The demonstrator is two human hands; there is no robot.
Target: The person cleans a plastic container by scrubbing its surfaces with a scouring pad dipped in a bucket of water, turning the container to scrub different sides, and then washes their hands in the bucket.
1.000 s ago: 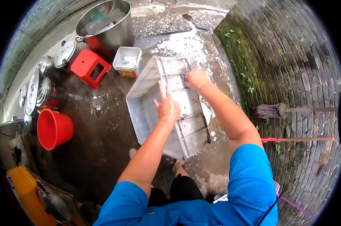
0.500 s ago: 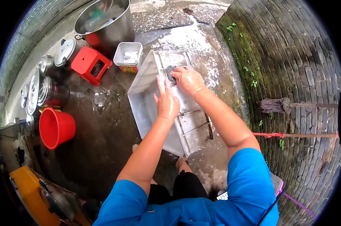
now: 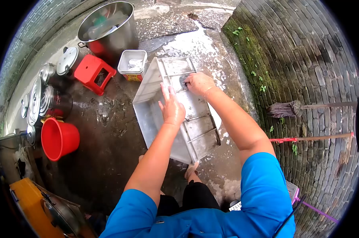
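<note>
A large whitish plastic crate (image 3: 149,113) lies tipped on its side in front of me, its hollow facing left and a ribbed, grimy outer wall facing up. My left hand (image 3: 173,109) rests on the crate's upper edge, fingers stretched out and thumb apart. On the ribbed wall, my right hand (image 3: 200,84) has its fingers bent over a grey scouring pad (image 3: 182,81), pressing it to the surface. Part of the pad is hidden under those fingers. Both hands look wet.
A red stool (image 3: 90,71), a white tub (image 3: 132,63) and a big steel pot (image 3: 110,33) stand beyond. Left are lidded pots (image 3: 48,97) and a red bucket (image 3: 59,139). Foam (image 3: 191,43) covers wet ground. A mop (image 3: 284,109) leans on the right brick wall (image 3: 310,59).
The right hand and the pad have shifted slightly right and down along the ribbed wall. The crate has tilted a little, and white foam now shows beyond its right edge. The left hand stays at the edge.
</note>
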